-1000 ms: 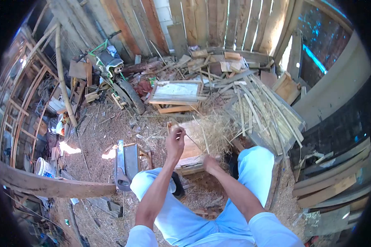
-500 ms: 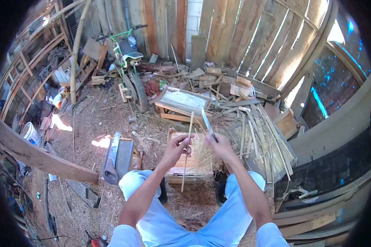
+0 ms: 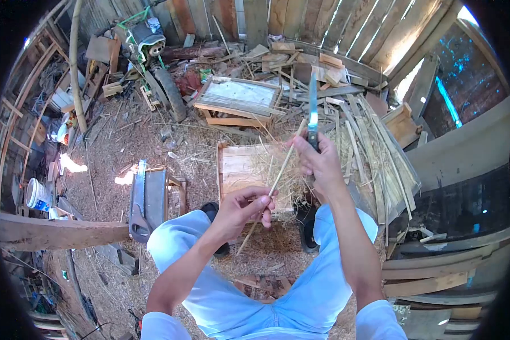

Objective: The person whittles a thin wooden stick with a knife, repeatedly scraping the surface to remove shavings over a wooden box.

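Observation:
My left hand (image 3: pixel 246 211) is closed on a thin wooden stick (image 3: pixel 280 169), pinching it below its middle. The stick slants up to the right, and its upper end overlaps my right hand (image 3: pixel 321 165) near the thumb. In that right hand is a knife (image 3: pixel 313 101), its dark handle gripped and its long blade pointing up and away from me. Under the stick, between my feet, stands a low wooden block or bench (image 3: pixel 238 161) with pale shavings (image 3: pixel 277 156) on its right side.
A handsaw (image 3: pixel 139 201) rests on a dark-topped stool (image 3: pixel 157 195) at the left. Long split strips (image 3: pixel 379 164) are heaped at the right. Beyond are a pale-topped wooden frame (image 3: pixel 238 93), scrap wood (image 3: pixel 289 56) and a small bike (image 3: pixel 161 85). A white bucket (image 3: pixel 38 194) stands far left.
My right hand has moved up and right, turning the knife's blade more upright. The stick now slants more to the right, its upper end near my right hand. The view has shifted.

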A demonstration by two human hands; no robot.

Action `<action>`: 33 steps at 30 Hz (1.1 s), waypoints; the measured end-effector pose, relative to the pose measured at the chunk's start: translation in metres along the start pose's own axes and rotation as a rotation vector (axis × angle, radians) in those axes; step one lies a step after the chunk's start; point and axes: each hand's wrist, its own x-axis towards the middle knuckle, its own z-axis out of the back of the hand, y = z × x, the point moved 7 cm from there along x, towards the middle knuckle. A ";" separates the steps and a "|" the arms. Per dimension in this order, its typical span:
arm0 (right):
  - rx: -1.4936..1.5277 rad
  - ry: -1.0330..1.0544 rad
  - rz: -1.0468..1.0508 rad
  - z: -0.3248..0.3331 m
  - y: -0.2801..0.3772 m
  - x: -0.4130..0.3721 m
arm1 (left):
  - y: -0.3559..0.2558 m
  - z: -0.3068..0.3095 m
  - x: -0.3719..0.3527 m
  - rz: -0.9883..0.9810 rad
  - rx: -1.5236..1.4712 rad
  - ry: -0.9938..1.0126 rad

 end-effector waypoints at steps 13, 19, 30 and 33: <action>0.124 -0.089 0.100 0.023 0.019 0.011 | 0.007 -0.002 -0.002 0.023 0.008 -0.024; 0.031 -0.178 0.179 0.033 0.026 0.014 | 0.007 0.001 -0.001 0.002 0.111 -0.038; -1.382 0.001 0.624 -0.024 0.014 -0.010 | -0.008 0.024 0.016 -0.150 0.057 -0.179; -1.426 0.066 0.582 -0.041 -0.015 -0.017 | -0.006 0.024 0.019 -0.180 0.027 -0.183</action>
